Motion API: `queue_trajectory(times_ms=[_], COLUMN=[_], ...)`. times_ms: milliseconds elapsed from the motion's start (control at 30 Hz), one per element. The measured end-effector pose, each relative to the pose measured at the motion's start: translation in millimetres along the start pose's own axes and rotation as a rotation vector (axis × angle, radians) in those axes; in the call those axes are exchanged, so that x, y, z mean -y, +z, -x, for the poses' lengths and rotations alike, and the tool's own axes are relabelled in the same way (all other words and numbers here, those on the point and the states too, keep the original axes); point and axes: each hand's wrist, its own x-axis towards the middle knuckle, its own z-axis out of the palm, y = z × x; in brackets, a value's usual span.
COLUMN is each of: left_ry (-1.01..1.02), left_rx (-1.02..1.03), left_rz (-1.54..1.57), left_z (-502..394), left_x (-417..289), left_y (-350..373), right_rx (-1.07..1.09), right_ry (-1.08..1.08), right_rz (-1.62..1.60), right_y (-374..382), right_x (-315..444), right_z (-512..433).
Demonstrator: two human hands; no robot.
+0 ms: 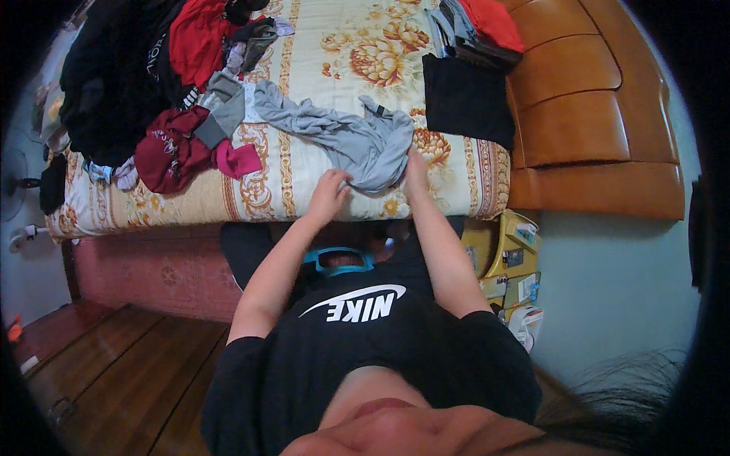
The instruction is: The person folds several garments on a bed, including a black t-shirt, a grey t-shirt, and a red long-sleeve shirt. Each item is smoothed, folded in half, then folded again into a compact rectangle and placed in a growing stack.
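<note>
A crumpled light grey garment (pixel 365 142) lies on the flowered bedspread (pixel 319 62) before me, one long part stretching to the left. My left hand (pixel 329 196) is at its near left edge, fingers bent around the cloth's hem. On its right side, my right hand (pixel 416 174) grips the edge of the same garment, the fingertips partly hidden by the fabric. A black tag or patch shows at the garment's far right part.
Left on the bed are a large black garment (pixel 108 85), red clothing (pixel 199 43), a maroon garment (pixel 171 148) and a pink cloth (pixel 238 159). At right lie folded black cloth (pixel 467 100) and a folded stack (pixel 456 28), beside the brown padded headboard (pixel 582 131).
</note>
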Motion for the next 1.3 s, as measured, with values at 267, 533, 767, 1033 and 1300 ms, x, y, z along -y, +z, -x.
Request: queue_trajectory(times_ms=[267, 533, 767, 1033, 1300], left_ry=[-0.475, -0.157, -0.555, -0.791, -0.444], left_rx=[-0.272, -0.027, 0.307, 0.142, 0.267], left_rz=[0.370, 0.647, 0.914, 1.362, 0.534], left_z=[-26.1, -23.2, 1.7, 20.3, 24.3], left_x=[1.6, -25.0, -24.7, -58.5, -73.7], left_y=[-1.4, -42.9, -41.9, -59.5, -92.9], right_rx=[0.197, 0.610, 0.528, 0.309, 0.413], right_ry=[-0.131, -0.889, -0.662, -0.554, -1.056], right_rz=[-0.134, 0.444, 0.668, 0.691, 1.035], right_y=[43.3, 45.6, 39.9, 45.0, 57.5], right_x=[47.1, 30.9, 5.4, 26.1, 29.8], right_z=[55.8, 127.0, 159.9, 167.7, 189.9])
